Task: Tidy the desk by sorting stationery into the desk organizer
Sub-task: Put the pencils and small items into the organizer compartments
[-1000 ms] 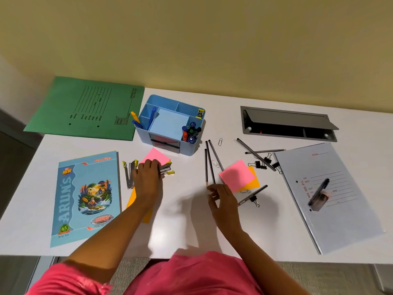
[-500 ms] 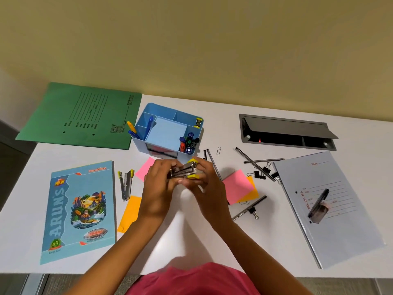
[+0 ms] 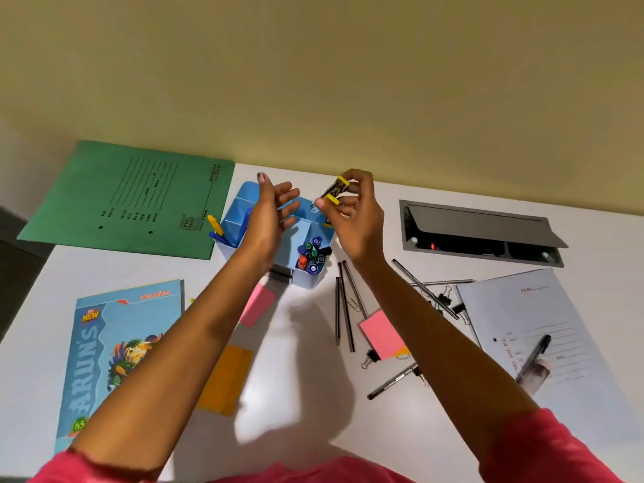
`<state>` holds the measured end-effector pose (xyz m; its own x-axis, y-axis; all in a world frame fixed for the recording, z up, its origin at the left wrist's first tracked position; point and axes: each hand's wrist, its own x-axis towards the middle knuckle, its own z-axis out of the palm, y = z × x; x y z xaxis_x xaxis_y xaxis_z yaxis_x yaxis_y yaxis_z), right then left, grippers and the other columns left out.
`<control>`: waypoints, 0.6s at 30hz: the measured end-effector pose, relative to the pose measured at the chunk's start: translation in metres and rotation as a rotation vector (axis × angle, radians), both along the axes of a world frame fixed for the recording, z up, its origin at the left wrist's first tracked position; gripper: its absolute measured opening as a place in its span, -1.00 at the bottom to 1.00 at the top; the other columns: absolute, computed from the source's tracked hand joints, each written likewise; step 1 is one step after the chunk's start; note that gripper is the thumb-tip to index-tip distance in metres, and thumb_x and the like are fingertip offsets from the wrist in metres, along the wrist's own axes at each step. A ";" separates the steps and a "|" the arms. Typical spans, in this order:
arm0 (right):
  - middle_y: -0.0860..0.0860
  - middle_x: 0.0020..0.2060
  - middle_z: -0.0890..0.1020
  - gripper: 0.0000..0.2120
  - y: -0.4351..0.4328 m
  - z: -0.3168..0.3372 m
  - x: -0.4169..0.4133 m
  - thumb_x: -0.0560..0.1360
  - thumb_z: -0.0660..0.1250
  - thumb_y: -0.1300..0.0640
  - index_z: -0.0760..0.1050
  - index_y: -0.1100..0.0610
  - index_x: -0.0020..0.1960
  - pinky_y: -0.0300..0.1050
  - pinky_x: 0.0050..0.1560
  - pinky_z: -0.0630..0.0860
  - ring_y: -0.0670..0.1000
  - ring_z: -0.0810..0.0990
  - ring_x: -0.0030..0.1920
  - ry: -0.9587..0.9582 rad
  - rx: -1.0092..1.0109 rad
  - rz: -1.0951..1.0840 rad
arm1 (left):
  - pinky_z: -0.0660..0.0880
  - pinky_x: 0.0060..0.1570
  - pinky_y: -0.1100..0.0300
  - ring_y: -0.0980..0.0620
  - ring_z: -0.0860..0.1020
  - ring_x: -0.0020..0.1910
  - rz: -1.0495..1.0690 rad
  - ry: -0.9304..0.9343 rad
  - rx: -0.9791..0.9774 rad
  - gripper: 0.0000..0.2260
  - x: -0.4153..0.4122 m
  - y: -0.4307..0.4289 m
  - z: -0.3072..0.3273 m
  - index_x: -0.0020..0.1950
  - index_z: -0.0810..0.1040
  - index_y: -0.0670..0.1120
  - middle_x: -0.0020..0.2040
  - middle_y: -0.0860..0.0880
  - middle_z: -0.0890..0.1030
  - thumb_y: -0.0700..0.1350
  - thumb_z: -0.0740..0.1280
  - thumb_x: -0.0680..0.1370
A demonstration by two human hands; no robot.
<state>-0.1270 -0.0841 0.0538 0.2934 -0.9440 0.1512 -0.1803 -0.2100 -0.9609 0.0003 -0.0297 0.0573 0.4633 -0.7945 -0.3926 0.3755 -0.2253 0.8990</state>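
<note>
The little stapler (image 3: 332, 194), silver with yellow ends, is up in the air over the back right part of the blue desk organizer (image 3: 306, 273). The right hand (image 3: 352, 217) holds it, with the fingers pinched tight around it. The left hand (image 3: 270, 210) is just beside it, over the middle of the organizer, with the fingers spread apart and nothing in them.

The step in hand looks like dropping the stapler into the organizer. The front right pocket of the organizer is full of markers (image 3: 313, 254). A yellow and a blue pen (image 3: 217, 229) stand in its left pocket. So the stapler likely needs a free pocket at the back. The next move calls for lowering it straight down, then letting go.

Lots of things are not yet put away. Right of the organizer, on the white desk (image 3: 306, 378), lie thin black pencils (image 3: 345, 308), a pink sticky pad (image 3: 381, 334), some black clips (image 3: 446, 301) and a black pen (image 3: 393, 381). In front of the organizer lie another pink pad (image 3: 258, 305) and an orange pad (image 3: 226, 381). Left of it sit a green folder (image 3: 132, 196) and a blue notebook (image 3: 104, 350).
</note>
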 end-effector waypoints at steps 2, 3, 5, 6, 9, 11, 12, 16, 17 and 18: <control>-0.02 -0.11 0.59 -0.59 -0.017 -0.014 0.007 0.37 0.52 0.18 0.39 0.10 0.10 -0.26 -0.16 0.57 -0.05 0.60 -0.17 0.093 -0.034 0.009 | 0.36 0.06 0.17 -0.01 0.48 0.26 -0.069 -0.004 0.091 -0.36 0.003 -0.020 -0.005 0.29 0.47 -0.16 0.28 -0.09 0.52 0.21 -0.21 0.62; -0.01 -0.13 0.60 -0.59 -0.023 -0.022 0.010 0.36 0.53 0.18 0.39 0.12 0.09 -0.27 -0.15 0.55 -0.04 0.59 -0.16 0.135 -0.052 0.017 | 0.32 0.13 0.15 -0.03 0.47 0.27 -0.092 -0.035 0.129 -0.34 0.003 -0.027 -0.008 0.29 0.48 -0.19 0.29 -0.13 0.52 0.21 -0.22 0.62; -0.03 -0.13 0.59 -0.58 -0.032 -0.039 0.015 0.34 0.54 0.15 0.42 0.14 0.08 -0.32 -0.12 0.46 0.00 0.56 -0.10 0.218 -0.082 0.028 | 0.28 0.28 0.13 -0.08 0.47 0.28 -0.122 -0.112 0.200 -0.32 0.002 -0.039 -0.013 0.28 0.49 -0.23 0.27 -0.20 0.53 0.21 -0.21 0.62; -0.05 -0.11 0.57 -0.58 -0.035 -0.045 0.015 0.34 0.54 0.14 0.43 0.15 0.08 -0.36 -0.10 0.41 -0.01 0.52 -0.07 0.246 -0.098 0.032 | 0.27 0.34 0.11 -0.10 0.47 0.29 -0.150 -0.149 0.230 -0.31 0.001 -0.044 -0.015 0.27 0.49 -0.24 0.26 -0.21 0.53 0.22 -0.21 0.62; -0.05 -0.10 0.55 -0.64 -0.042 -0.061 0.016 0.34 0.52 0.13 0.47 0.19 0.04 -0.24 -0.07 0.40 -0.01 0.45 -0.06 0.272 -0.172 0.047 | 0.31 0.28 0.10 -0.11 0.50 0.24 -0.276 -0.250 0.296 -0.28 -0.002 -0.053 -0.018 0.16 0.56 -0.16 0.19 -0.21 0.58 0.25 -0.25 0.59; 0.03 -0.11 0.57 -0.69 -0.045 -0.070 0.018 0.31 0.49 0.18 0.49 0.22 -0.01 -0.04 -0.07 0.45 0.00 0.44 -0.09 0.306 -0.194 0.049 | 0.34 0.24 0.09 -0.12 0.54 0.15 -0.338 -0.312 0.348 -0.23 -0.001 -0.059 -0.022 -0.06 0.60 -0.11 0.09 -0.20 0.62 0.33 -0.28 0.55; 0.06 -0.11 0.57 -0.70 -0.046 -0.074 0.018 0.29 0.49 0.22 0.50 0.23 -0.03 0.03 -0.09 0.47 0.02 0.45 -0.10 0.329 -0.192 0.047 | 0.31 0.30 0.05 -0.12 0.54 0.14 -0.365 -0.341 0.380 -0.17 0.000 -0.062 -0.023 -0.10 0.60 -0.10 0.08 -0.19 0.62 0.40 -0.31 0.48; 0.10 -0.08 0.57 -0.66 -0.048 -0.085 0.017 0.28 0.55 0.21 0.51 0.23 -0.01 0.10 -0.08 0.52 0.11 0.52 -0.07 0.353 -0.107 0.051 | 0.16 0.41 -0.19 -0.14 0.53 0.14 -0.489 -0.410 0.446 -0.02 0.006 -0.073 -0.031 -0.04 0.63 -0.14 0.05 -0.17 0.63 0.51 -0.35 0.33; 0.09 -0.07 0.57 -0.64 -0.049 -0.086 0.016 0.30 0.55 0.14 0.52 0.22 0.00 0.10 -0.06 0.53 0.11 0.53 -0.06 0.347 -0.092 0.057 | 0.15 0.40 -0.20 -0.13 0.52 0.14 -0.521 -0.436 0.447 -0.04 0.007 -0.074 -0.030 -0.08 0.62 -0.14 0.03 -0.16 0.62 0.51 -0.35 0.35; 0.08 -0.06 0.58 -0.62 -0.049 -0.087 0.016 0.31 0.54 0.05 0.52 0.20 0.01 0.10 -0.05 0.54 0.11 0.54 -0.05 0.344 -0.087 0.059 | 0.15 0.41 -0.20 -0.12 0.51 0.13 -0.537 -0.452 0.442 -0.11 0.007 -0.075 -0.026 -0.14 0.59 -0.11 0.03 -0.15 0.60 0.48 -0.35 0.40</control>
<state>-0.1107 -0.1334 -0.0327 0.3947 -0.9118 0.1135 -0.4754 -0.3084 -0.8240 0.0075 -0.1045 0.0308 0.2530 -0.7685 -0.5877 -0.2600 -0.6391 0.7238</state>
